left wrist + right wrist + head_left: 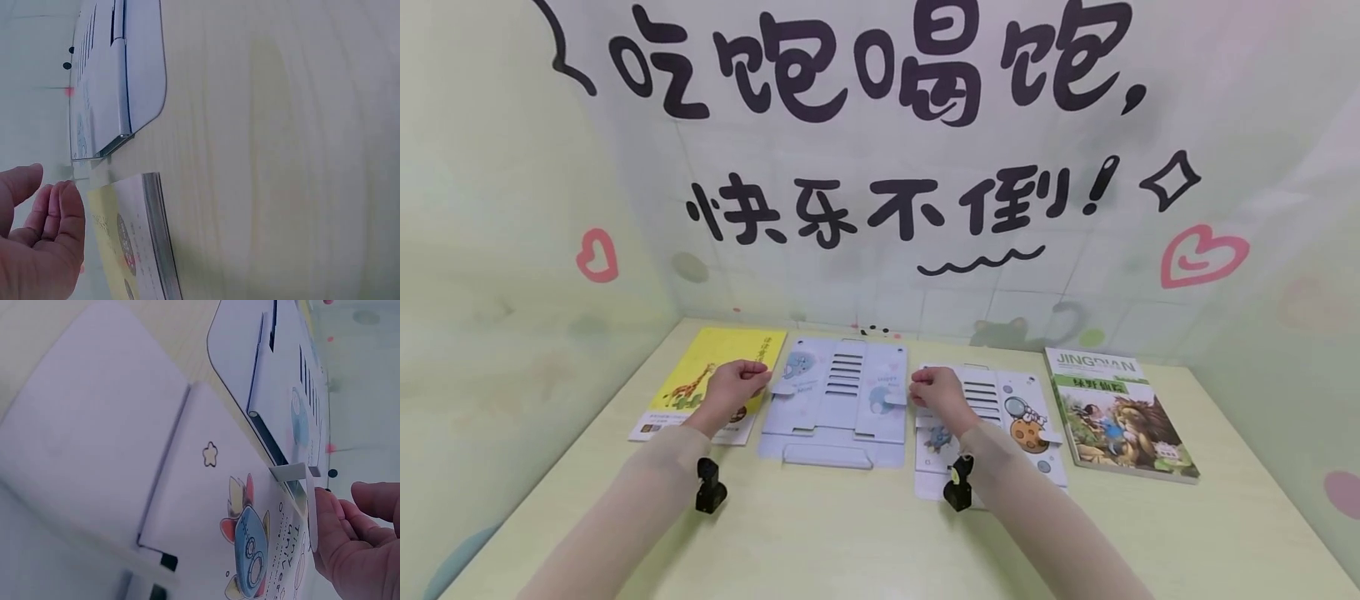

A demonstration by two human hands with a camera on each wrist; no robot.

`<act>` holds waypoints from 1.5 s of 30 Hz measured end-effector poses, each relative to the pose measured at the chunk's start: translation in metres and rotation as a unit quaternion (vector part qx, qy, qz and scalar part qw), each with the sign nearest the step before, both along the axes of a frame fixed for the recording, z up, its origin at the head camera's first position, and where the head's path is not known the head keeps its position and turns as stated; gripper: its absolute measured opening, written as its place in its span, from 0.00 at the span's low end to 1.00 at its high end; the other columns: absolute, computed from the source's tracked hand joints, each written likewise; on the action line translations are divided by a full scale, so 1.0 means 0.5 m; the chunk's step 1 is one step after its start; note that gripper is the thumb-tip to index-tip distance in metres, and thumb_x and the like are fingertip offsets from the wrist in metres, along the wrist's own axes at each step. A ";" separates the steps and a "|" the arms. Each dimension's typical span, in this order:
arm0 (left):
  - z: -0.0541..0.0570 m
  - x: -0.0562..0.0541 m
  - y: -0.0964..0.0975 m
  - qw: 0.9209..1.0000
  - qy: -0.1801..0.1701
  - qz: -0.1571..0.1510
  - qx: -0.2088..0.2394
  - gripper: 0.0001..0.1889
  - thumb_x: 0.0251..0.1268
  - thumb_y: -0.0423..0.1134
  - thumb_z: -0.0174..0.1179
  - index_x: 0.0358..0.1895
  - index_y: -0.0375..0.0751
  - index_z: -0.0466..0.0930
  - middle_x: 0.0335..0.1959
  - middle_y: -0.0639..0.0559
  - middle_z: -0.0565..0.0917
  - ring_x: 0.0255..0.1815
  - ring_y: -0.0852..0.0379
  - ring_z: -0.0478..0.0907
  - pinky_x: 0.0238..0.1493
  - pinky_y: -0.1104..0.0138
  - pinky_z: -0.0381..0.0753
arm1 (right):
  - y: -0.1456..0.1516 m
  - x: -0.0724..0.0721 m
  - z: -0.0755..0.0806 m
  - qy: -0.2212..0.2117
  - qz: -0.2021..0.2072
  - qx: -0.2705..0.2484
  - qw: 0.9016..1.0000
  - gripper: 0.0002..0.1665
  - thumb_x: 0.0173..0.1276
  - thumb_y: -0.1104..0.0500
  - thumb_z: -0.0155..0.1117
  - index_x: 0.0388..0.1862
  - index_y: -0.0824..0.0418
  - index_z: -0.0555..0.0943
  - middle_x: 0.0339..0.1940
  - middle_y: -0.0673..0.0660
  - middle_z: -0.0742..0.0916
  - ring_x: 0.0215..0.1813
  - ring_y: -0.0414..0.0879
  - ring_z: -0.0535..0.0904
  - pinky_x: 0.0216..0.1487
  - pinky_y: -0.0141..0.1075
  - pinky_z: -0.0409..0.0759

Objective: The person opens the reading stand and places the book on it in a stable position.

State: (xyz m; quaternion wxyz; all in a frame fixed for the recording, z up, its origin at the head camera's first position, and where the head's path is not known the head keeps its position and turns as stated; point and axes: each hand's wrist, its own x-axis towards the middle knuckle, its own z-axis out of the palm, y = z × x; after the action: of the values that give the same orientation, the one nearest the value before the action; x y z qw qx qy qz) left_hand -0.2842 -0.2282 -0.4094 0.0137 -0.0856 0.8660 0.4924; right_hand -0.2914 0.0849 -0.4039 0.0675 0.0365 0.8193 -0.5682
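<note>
A white folding book stand (808,414) with a slotted middle and pale blue drawings lies flat between my hands. Near its left edge, over the yellow book (688,354), is my left hand (739,393); the left wrist view shows its thumb and fingers apart with nothing between them. My right hand (938,396) hovers above the left part of a second white book stand (1000,468) with space drawings. In the right wrist view a white page clip (313,515) stands beside the fingertips, the thumb apart from them; whether they touch it is hard to tell.
Far right lies a book (1127,425) with a lion on its cover. Side clips (783,389) stick out on the stands. A printed wall (880,283) closes off the back of the pale wooden table (820,542).
</note>
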 end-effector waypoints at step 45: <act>-0.034 -0.032 0.031 1.000 -0.029 0.004 -0.003 0.19 0.68 0.34 0.53 0.59 0.29 0.72 0.56 0.34 0.76 0.52 0.47 0.75 0.53 0.59 0.77 | -0.025 -0.035 -0.006 -0.023 0.006 0.102 0.995 0.13 0.64 0.71 0.55 0.47 0.75 0.78 0.40 0.65 0.84 0.34 0.45 0.79 0.38 0.31 0.81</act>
State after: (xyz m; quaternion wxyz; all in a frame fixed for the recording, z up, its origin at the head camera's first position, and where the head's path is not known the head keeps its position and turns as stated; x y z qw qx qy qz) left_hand -0.3001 -0.2129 -0.4262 0.0367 -0.1034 0.8666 0.4867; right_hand -0.3088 0.0722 -0.4067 0.0861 0.0514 0.8713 -0.4804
